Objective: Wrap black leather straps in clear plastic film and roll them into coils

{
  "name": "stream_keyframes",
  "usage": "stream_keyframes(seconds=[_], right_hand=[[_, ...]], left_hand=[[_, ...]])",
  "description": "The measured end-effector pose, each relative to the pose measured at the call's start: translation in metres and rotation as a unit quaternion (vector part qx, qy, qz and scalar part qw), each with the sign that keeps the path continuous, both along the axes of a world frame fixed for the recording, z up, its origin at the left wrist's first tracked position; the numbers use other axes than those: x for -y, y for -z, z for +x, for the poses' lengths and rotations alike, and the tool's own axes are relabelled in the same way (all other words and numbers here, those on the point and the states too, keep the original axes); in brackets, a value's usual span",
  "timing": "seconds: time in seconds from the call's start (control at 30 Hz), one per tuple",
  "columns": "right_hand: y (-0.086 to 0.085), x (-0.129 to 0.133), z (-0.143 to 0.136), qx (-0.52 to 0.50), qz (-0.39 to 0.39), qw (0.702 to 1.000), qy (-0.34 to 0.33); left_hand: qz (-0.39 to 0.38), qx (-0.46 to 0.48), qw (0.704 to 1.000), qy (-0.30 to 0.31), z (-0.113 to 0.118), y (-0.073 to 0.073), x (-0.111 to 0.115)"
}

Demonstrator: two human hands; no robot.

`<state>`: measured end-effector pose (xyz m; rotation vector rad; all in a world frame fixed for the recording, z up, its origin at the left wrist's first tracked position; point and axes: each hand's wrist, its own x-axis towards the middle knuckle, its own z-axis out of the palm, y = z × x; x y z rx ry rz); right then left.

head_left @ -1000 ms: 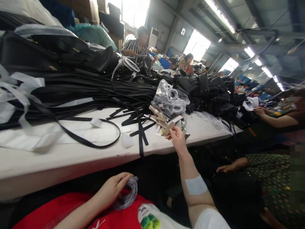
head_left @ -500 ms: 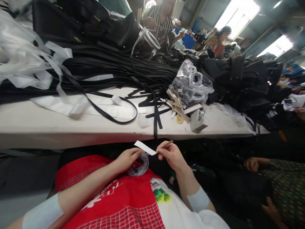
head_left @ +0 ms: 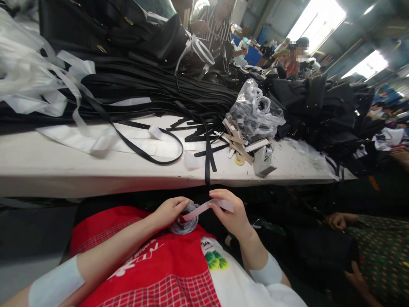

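Off the near edge of the table (head_left: 153,171), the right hand (head_left: 233,215) pinches a thin, flat pale strip (head_left: 200,209), long axis slanting up rightward from the stranded, rounded grey coil (head_left: 188,228) gripped by the left hand (head_left: 169,212).

The left fingers (head_left: 179,204) hide part of the grey coil (head_left: 185,228), and the view's edge crops white sheeting (head_left: 24,70).

A long white worktop (head_left: 96,167) ran across the room, its underside sunk in deep shadow. Behind it, a dull grey wall (head_left: 276,17) slanted in the tilted view. Toward the upper right, a large window (head_left: 316,25) and a smaller window (head_left: 367,65) glared white; a ceiling lamp (head_left: 369,9) glowed nearby.
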<state>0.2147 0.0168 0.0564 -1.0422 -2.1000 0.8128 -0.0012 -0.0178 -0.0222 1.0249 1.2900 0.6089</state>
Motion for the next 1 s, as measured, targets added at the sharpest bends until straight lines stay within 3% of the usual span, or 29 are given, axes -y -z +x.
stream_keyframes(seconds=[0.2, 0.37, 0.57, 0.67, 0.8, 1.0], right_hand=[[-0.008, 0.018, -0.007, 0.107, -0.047, 0.988, -0.104], [-0.008, 0.024, -0.013, 0.166, -0.047, 0.979, -0.110], [0.033, 0.022, -0.040, 0.217, -0.012, 0.970, -0.113], [0.050, 0.023, -0.046, 0.176, -0.042, 0.980, -0.078], [0.048, 0.023, -0.035, 0.065, -0.108, 0.991, -0.043], [0.041, 0.007, -0.024, 0.001, -0.123, 0.992, 0.012]], left_hand=[[-0.017, 0.006, 1.000, -0.015, 0.001, -0.003, 0.000], [-0.001, -0.007, 1.000, -0.021, 0.004, -0.010, 0.001], [0.052, -0.001, 0.998, -0.024, 0.007, -0.013, 0.003], [0.067, -0.017, 0.997, -0.030, 0.004, -0.008, 0.004], [0.068, -0.042, 0.996, -0.040, -0.001, -0.002, 0.004], [0.124, -0.055, 0.990, 0.023, 0.002, -0.018, 0.004]])
